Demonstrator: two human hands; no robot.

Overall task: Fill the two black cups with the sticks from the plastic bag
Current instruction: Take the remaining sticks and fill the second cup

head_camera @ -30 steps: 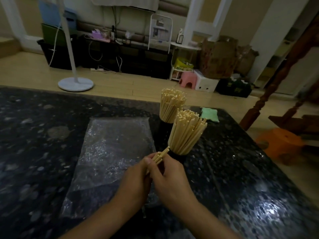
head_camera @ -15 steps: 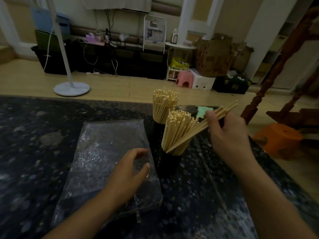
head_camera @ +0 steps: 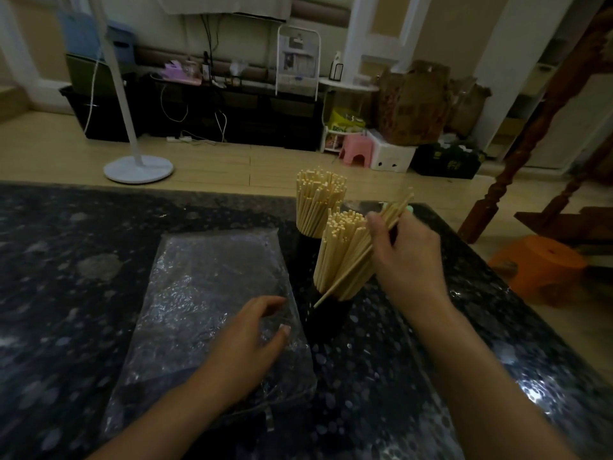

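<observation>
Two black cups stand on the dark speckled table, both packed with pale wooden sticks. The near cup [head_camera: 328, 318] holds a fanned bundle [head_camera: 341, 250]; the far cup [head_camera: 306, 236] behind it holds another bundle [head_camera: 318, 200]. My right hand [head_camera: 403, 257] grips a few loose sticks [head_camera: 396, 210], slanted across the near cup's bundle with their lower tips at the cup's rim. My left hand [head_camera: 248, 346] rests with relaxed fingers on the flat clear plastic bag [head_camera: 205, 293], left of the cups.
The table's far edge [head_camera: 166, 190] runs just behind the cups, its right edge [head_camera: 497, 277] close by. A white lamp stand [head_camera: 137, 166], an orange stool [head_camera: 544, 267] and a carved wooden post [head_camera: 504, 180] stand on the floor beyond.
My right hand took the loose sticks from my left hand, swung them up to the right, then brought them onto the near cup's bundle. My left hand dropped onto the bag.
</observation>
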